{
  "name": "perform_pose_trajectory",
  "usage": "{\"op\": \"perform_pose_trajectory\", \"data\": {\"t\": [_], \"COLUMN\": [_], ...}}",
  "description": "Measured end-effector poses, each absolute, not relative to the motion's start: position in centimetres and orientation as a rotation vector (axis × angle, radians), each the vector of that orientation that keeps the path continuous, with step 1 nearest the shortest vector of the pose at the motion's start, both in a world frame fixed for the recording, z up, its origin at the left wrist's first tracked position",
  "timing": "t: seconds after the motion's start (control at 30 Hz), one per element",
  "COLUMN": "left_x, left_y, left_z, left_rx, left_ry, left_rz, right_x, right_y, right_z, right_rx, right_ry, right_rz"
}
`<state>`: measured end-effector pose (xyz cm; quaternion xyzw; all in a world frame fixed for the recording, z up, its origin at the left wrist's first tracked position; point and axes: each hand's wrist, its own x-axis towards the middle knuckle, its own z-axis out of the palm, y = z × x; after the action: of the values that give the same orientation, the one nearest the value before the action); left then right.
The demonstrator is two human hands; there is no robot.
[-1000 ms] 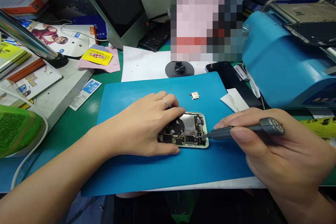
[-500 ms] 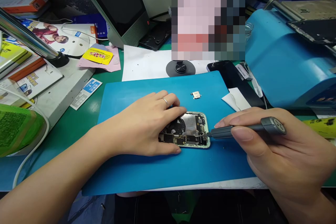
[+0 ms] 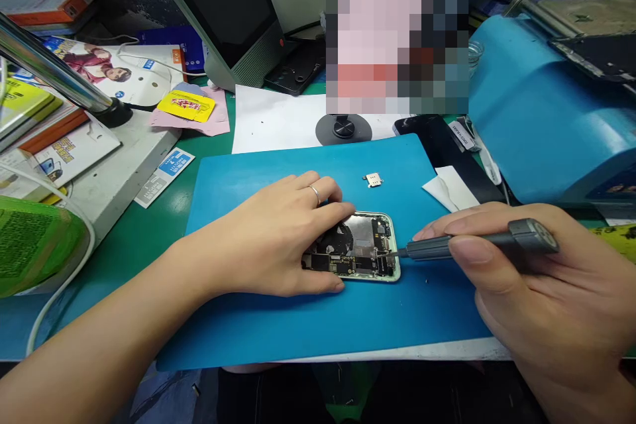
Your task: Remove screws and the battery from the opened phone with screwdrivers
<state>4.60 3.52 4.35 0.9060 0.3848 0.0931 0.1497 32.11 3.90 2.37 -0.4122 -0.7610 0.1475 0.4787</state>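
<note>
An opened smartphone (image 3: 365, 238) lies on a blue mat, its circuit board and inner parts exposed. My left hand (image 3: 293, 235) lies over its left end, thumb along the near edge and fingers on the far edge, gripping it. A ring sits on one finger. My right hand (image 3: 541, 271) grips a dark grey screwdriver (image 3: 477, 245) between thumb and fingers, held nearly level. Its thin tip reaches over the phone's right end; whether it touches a screw is too small to tell. Beyond the phone lies a small silver metal part (image 3: 373, 179).
The blue mat (image 3: 278, 328) covers the middle of the bench. A blue machine (image 3: 527, 106) stands right, a black phone screen (image 3: 432, 139) beside it. Behind are a display device (image 3: 233, 13) and a round black base (image 3: 343, 129). A lamp pole (image 3: 59, 66) and boxes stand left.
The screwdriver and my right hand have shifted slightly to the right, and the driver's tip has drawn back a little. My left hand stays on the phone.
</note>
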Motion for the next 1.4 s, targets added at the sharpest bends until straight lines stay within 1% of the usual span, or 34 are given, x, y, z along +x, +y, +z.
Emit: {"op": "perform_pose_trajectory", "data": {"t": [0.17,0.57,0.77,0.93,1.13,1.4], "left_x": [4.6,4.7,6.4,7.0,7.3,7.4], "left_y": [3.4,3.3,2.7,1.8,1.3,1.3], "left_z": [4.4,4.5,4.3,4.4,4.2,3.8], "left_rx": [2.601,2.613,2.552,2.797,2.928,2.868], "left_ry": [1.108,1.107,1.193,0.904,0.715,0.763], "left_rz": [0.256,0.272,0.54,0.689,0.547,0.49], "right_x": [32.4,32.4,32.6,33.0,33.5,33.5], "right_y": [4.4,4.1,4.4,4.4,4.4,4.3], "right_z": [2.2,2.0,1.8,1.7,1.7,1.9], "right_rx": [-1.032,-1.092,-1.046,-1.126,-1.103,-1.088], "right_ry": [-1.852,-1.834,-1.718,-1.621,-1.633,-1.672], "right_rz": [0.275,0.281,0.326,0.373,0.353,0.374]}}
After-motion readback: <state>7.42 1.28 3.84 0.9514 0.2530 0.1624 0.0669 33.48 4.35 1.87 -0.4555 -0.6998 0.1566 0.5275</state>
